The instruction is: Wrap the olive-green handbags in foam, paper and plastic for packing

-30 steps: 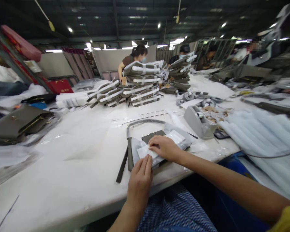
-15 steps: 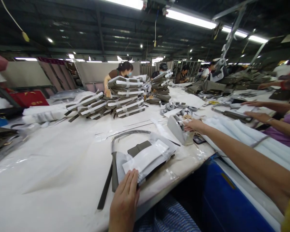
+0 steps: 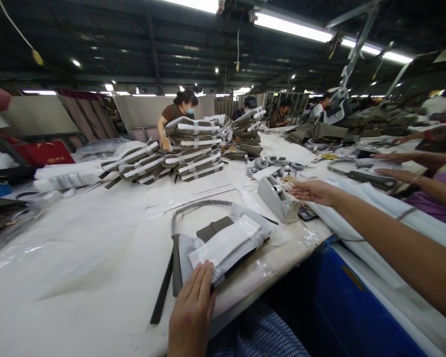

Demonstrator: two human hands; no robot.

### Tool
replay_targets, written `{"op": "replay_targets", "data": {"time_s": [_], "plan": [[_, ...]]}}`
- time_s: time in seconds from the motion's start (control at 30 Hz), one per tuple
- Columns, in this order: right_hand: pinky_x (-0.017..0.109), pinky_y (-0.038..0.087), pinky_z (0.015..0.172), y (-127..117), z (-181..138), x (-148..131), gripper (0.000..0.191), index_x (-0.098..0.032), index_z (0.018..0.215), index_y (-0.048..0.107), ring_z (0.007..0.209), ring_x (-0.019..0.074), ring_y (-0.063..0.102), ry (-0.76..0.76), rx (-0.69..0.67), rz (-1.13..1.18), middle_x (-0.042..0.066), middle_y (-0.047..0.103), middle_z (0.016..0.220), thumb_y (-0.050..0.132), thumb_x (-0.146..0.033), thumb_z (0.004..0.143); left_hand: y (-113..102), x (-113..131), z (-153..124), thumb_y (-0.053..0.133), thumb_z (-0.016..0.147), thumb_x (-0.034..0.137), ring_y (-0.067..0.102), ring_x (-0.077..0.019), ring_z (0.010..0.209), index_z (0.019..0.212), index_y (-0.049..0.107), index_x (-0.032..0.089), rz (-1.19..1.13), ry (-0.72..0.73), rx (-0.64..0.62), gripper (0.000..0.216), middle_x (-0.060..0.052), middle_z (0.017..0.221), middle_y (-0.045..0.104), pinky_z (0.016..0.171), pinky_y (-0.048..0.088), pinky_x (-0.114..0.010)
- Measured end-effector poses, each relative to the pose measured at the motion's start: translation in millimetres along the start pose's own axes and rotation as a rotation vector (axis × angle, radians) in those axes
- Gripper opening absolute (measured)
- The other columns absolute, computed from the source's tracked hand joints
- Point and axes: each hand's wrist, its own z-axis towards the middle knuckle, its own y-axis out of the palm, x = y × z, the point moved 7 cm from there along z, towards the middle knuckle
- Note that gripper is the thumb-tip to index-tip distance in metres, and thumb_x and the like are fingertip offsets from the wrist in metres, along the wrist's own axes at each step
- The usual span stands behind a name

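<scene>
A dark olive handbag (image 3: 214, 228) lies on the table, partly wrapped in clear film and white tissue, its handle (image 3: 202, 204) arched behind. Across it is a folded white sheet (image 3: 226, 243). My left hand (image 3: 193, 300) rests on the near-left corner of this sheet, fingers straight and flat. A dark strap (image 3: 162, 292) hangs off to the left. By the grey tape dispenser (image 3: 277, 198), my right hand (image 3: 314, 192) reaches in from the right, its fingertips drawn together beside the roll. Whatever they pinch is too small to make out.
Stacks of wrapped olive bags (image 3: 193, 148) stand farther back. Coiled handles (image 3: 269, 166) lie behind the dispenser, and a phone-like dark object (image 3: 306, 213) beside it. White foam sheets (image 3: 353, 218) and a co-worker's hands (image 3: 394, 173) are at right. A blue bin (image 3: 342, 302) sits below the edge.
My right hand has drawn back a little to the right from the tape dispenser. My left hand and the handbag have stayed put. The person behind the stacks has shifted slightly left.
</scene>
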Motion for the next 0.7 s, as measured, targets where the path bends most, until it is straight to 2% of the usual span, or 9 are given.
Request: {"op": "replay_targets", "data": {"time_s": [0.07,0.17,0.3,0.47,0.7], "plan": [[0.027,0.063,0.064,-7.3,-21.3,8.2,0.017,-0.016,0.078,0.071,0.072,0.0199,0.071,0.101,-0.022,0.015,0.013,0.075,0.085,0.072,-0.033,0.082,-0.8,0.1,0.8,0.038,0.099,0.016,0.060,-0.0216,0.121,0.150,0.033,0.014,-0.004,0.004,0.002,0.052,-0.005,0.138,0.059,0.097,0.054,-0.036],[0.022,0.062,0.068,-15.1,-57.3,28.3,0.021,-0.014,0.083,0.073,0.079,0.0188,0.072,0.195,0.020,0.069,0.014,0.074,0.095,0.074,-0.035,0.081,-1.0,0.1,1.2,0.040,0.098,0.014,0.059,-0.0219,0.121,0.150,0.034,0.013,-0.005,0.001,0.007,0.052,-0.005,0.137,0.059,0.096,0.053,-0.036],[0.022,0.062,0.068,-12.6,-88.3,66.6,0.031,-0.013,0.084,0.073,0.079,0.0189,0.071,0.195,0.099,0.117,0.015,0.074,0.095,0.083,-0.040,0.071,-0.6,0.1,-0.6,0.040,0.098,0.015,0.058,-0.0212,0.123,0.146,0.040,0.014,-0.008,-0.004,0.006,0.048,-0.004,0.137,0.059,0.100,0.049,-0.036],[0.027,0.061,0.062,-5.5,-84.5,96.7,0.045,-0.013,0.084,0.072,0.072,0.0198,0.070,0.029,0.229,0.020,0.011,0.073,0.082,0.084,-0.051,0.064,-2.3,-3.2,0.4,0.042,0.100,0.019,0.057,-0.0202,0.123,0.141,0.047,0.013,-0.038,-0.008,-0.017,0.042,-0.005,0.137,0.060,0.103,0.044,-0.034],[0.026,0.057,0.062,-14.3,-65.0,98.8,0.033,-0.016,0.086,0.071,0.067,0.0179,0.068,-0.024,0.239,-0.184,0.007,0.073,0.076,0.076,-0.046,0.072,-8.1,-8.1,7.1,0.042,0.101,0.024,0.063,-0.0223,0.113,0.137,0.049,0.012,-0.066,-0.014,-0.008,0.039,-0.008,0.127,0.066,0.109,0.035,-0.041]]}}
